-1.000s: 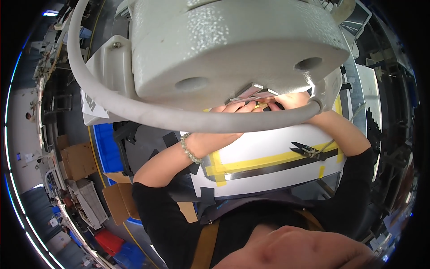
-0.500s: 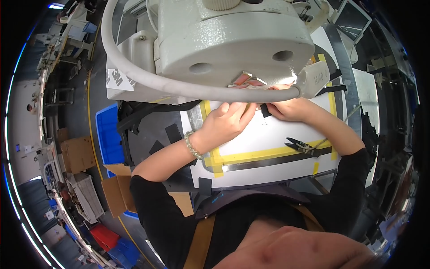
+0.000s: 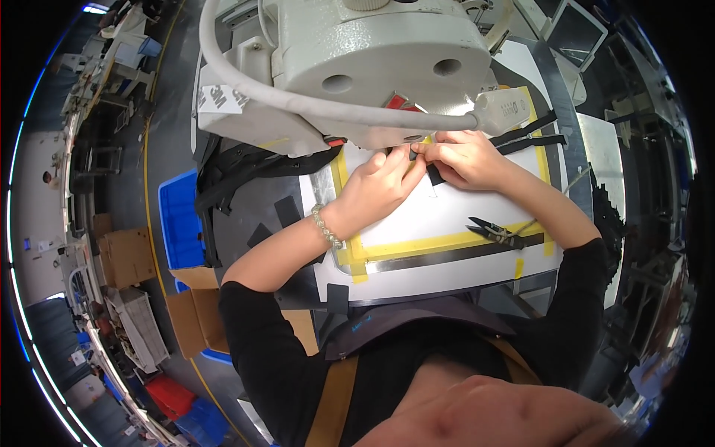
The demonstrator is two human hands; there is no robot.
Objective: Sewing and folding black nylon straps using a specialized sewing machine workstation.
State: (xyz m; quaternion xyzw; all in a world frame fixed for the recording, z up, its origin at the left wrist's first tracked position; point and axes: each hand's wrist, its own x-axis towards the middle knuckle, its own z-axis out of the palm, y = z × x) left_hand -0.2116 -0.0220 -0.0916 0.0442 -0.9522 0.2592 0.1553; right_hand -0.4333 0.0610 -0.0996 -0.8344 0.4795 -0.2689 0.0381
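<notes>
Bringing both hands together: small black piece [image 3: 434, 175], on the white sheet [image 3: 454, 212] toward its far edge, below the machine head [image 3: 387, 67]
Right hand [image 3: 468, 162]: fingers bent, closed on the piece; left hand [image 3: 378, 188]: fingers bent, tips meeting the right's, grip cannot be told; change in the last half second: hands, apart then, now meet at the fingertips, and the machine head sits higher in view, baring more of the fingers; meaning, as judged: both hands now share the one piece; yellow tape [image 3: 417, 248]: just inside the sheet's near edge; black snips [image 3: 497, 235]: lying across the tape by the near right corner, unheld
</notes>
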